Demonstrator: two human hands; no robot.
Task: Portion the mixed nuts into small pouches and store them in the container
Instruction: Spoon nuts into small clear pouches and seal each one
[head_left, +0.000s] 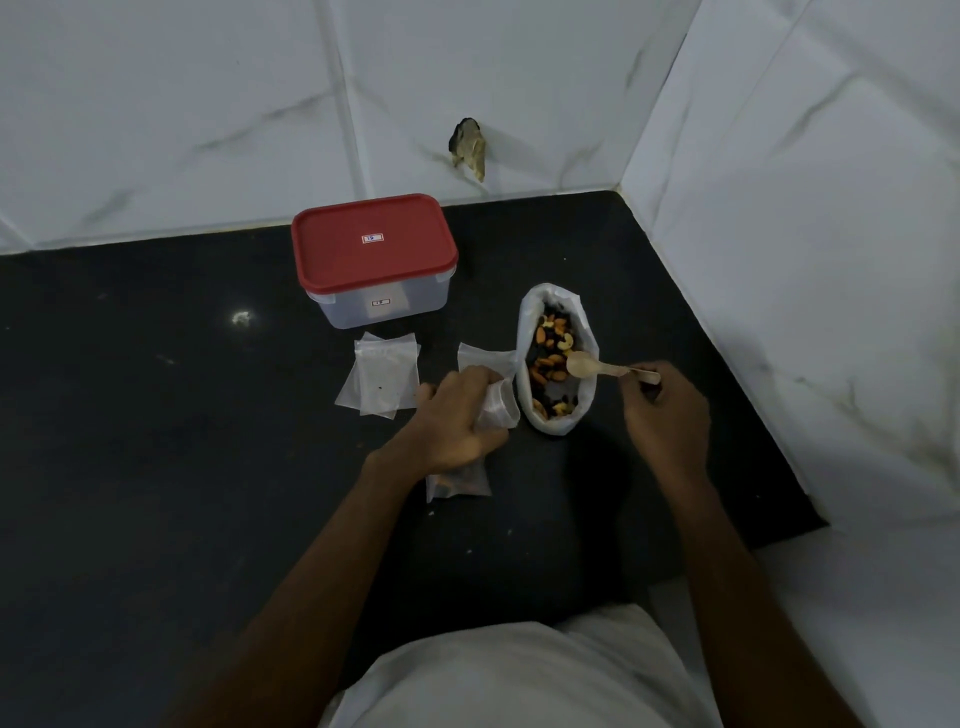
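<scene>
**Progress.** Early stage, by judgement: portioning is under way and storing has not begun.

**Container** (382, 306): clear box at the back of the bench (156, 415), red lid (371, 249) shut. Through the wall it looks empty, and no pouch shows inside.

**Bag** (558, 423): white plastic, open-mouthed, lying right of centre. It holds the nuts (548, 369), a good quantity of them (cashews, almonds, dark pieces), so most of the stock is still to be portioned.

**Spoon** (582, 364): small and wooden, its bowl over the bag's mouth and apparently carrying nothing. The right hand (665, 410) pinches the handle end.

**Pouch** (501, 410): clear, bunched in the curled fingers of the left hand (457, 415), just beside the bag. Its mouth cannot be made out.

**Lower pouch end** (460, 480): clear plastic showing below the left hand, with a small dark fill of nuts. Whether it is the bottom of the gripped pouch or a separate filled one cannot be told.

**Spare pouches** (379, 374): a few flat, empty ones overlapped in front of the container. Another clear sheet (485, 358) lies between the left hand and the bag.

**Left to do.** Fill and close the remaining pouches, open the lid, load them and reclose.
</scene>
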